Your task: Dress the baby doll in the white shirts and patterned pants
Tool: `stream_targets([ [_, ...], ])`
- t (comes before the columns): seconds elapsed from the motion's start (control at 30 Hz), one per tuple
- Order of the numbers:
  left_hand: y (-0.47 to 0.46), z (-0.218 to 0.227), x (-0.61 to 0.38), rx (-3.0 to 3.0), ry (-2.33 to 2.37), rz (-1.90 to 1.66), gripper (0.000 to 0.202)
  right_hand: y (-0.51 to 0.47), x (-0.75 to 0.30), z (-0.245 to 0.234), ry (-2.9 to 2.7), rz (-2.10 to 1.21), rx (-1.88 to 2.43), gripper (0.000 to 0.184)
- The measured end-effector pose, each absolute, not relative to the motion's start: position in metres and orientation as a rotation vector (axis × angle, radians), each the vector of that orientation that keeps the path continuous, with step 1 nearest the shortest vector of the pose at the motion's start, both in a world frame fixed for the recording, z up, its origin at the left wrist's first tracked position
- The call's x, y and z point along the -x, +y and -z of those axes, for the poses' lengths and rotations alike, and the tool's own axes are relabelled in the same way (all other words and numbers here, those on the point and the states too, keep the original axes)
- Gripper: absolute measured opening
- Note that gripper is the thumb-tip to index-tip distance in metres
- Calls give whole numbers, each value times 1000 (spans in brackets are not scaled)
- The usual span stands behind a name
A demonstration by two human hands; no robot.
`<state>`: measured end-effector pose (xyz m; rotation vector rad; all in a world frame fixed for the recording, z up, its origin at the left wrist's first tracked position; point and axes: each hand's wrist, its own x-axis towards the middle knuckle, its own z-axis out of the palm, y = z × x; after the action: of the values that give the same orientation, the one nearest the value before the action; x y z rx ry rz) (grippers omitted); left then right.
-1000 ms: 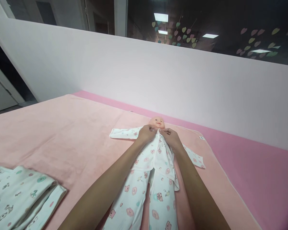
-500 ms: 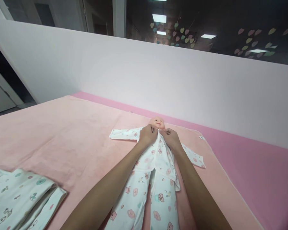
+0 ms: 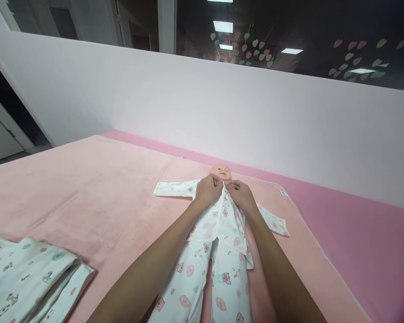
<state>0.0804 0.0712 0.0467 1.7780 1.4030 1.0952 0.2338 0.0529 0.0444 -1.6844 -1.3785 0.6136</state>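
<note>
A baby doll [image 3: 221, 170] lies on its back with its head toward the wall. It wears a white printed baby shirt [image 3: 210, 222] and matching trousers [image 3: 231, 282], and both sleeves are spread out sideways. At the neckline, just below the doll's chin, my left hand [image 3: 209, 188] pinches the left part of the shirt's collar. My right hand [image 3: 239, 193] pinches the collar's other side, the fingertips of the two hands close together. Whatever small fastener may lie between the fingertips is hidden. Below the hands the shirt's front edges meet, parting near the hem.
A pink blanket [image 3: 121, 197] lies under the doll, its edge running along the right over a darker pink surface [image 3: 363, 224]. Folded printed cloth [image 3: 30, 278] rests at the lower left. Behind stands a low white wall [image 3: 222, 107] with dark glass [image 3: 306, 27] above.
My hands stay at the collar, with the fingertips drawn very slightly closer. The doll and the clothes have not visibly moved.
</note>
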Motion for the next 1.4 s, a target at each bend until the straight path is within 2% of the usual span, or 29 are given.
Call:
stream_targets([
  [0.47,73,-48,-79,-1627,1365,-1066,19,48,-242,-49,-1347,-904,1519,41],
  [0.77,73,-46,-80,-1663,1396,-1091,21,56,-240,-37,-1327,-787,1586,33],
  [1.0,73,-43,-80,-1741,1385,-1114,17,56,-232,-34,-1321,-658,1619,34],
  [1.3,74,-46,-79,-1787,1359,-1097,19,44,-219,-58,-1425,-561,1661,25],
  [1.4,54,-53,-72,-1865,1443,-1125,19,21,-216,-67,-1493,-423,1698,26],
])
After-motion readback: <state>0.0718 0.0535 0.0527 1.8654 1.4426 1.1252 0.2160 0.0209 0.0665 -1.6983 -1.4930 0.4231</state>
